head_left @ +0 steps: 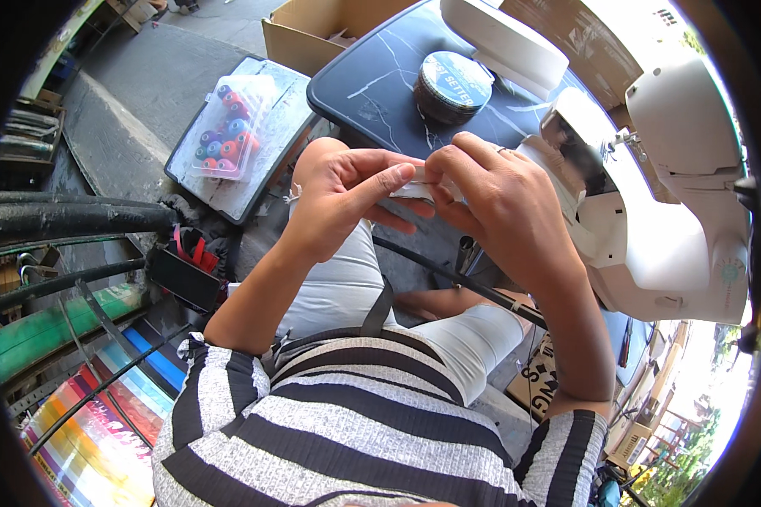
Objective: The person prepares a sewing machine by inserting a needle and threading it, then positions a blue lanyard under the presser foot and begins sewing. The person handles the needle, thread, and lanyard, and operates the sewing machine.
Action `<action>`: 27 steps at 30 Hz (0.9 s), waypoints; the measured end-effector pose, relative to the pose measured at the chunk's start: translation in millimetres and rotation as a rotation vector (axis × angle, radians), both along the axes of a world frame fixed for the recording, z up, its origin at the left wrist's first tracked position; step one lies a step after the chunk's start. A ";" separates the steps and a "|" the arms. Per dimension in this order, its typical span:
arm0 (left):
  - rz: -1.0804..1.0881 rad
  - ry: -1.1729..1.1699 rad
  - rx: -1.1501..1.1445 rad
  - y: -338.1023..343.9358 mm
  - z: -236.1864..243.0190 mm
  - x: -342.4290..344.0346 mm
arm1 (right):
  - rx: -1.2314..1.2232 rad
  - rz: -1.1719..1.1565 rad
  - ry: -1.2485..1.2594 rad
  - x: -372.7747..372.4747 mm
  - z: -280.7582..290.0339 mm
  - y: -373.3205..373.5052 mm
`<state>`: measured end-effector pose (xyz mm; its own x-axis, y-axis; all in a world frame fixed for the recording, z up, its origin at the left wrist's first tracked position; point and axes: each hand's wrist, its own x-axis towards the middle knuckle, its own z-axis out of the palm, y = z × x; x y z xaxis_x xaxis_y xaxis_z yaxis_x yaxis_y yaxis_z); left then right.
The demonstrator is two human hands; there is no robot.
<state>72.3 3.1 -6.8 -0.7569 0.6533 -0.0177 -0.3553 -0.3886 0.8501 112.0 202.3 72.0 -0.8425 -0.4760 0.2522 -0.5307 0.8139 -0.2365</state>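
Note:
Both of my hands meet in front of me, above my lap and the near edge of the dark marbled tabletop (359, 80). Between the thumb and fingers of my left hand (334, 198) is a small flat white piece (410, 191); whether it is cloth or paper I cannot make out. My right hand (507, 198) pinches the same piece at its right end, its fingertips partly covering it. A white sewing machine (706, 144) stands close to my right hand, with a dark opening in its body.
A round tin (454, 89) sits on the tabletop beside a long white machine part (516, 46). To the left, a clear plastic box (254, 97) of colourful thread spools lies on a white board (190, 156). Behind is a cardboard box (296, 38); black tubes (76, 221) reach in at left.

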 end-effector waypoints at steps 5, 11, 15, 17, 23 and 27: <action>-0.041 -0.030 -0.036 1.8 2.6 6.7 | -0.059 -0.100 -0.019 10.8 -3.0 3.7; -0.062 -0.045 -0.080 3.1 6.1 10.1 | -0.202 -0.135 -0.059 18.7 -0.4 11.7; -0.066 -0.044 -0.094 3.3 5.3 10.0 | -0.342 -0.309 -0.054 33.2 11.0 30.7; -0.039 0.007 -0.103 3.8 3.5 10.4 | -0.410 -0.353 -0.073 43.8 6.0 30.7; -0.072 0.027 -0.059 9.7 -0.3 16.2 | -0.613 -0.295 -0.160 78.0 -23.8 15.3; -0.132 0.005 -0.070 13.7 4.9 20.2 | -0.737 -0.333 -0.101 83.5 -38.6 14.0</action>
<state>92.5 16.8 -2.0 -0.6645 0.7446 -0.0633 -0.3952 -0.2782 0.8755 195.6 216.3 33.3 -0.9461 0.0618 0.3179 -0.2357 0.5418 -0.8068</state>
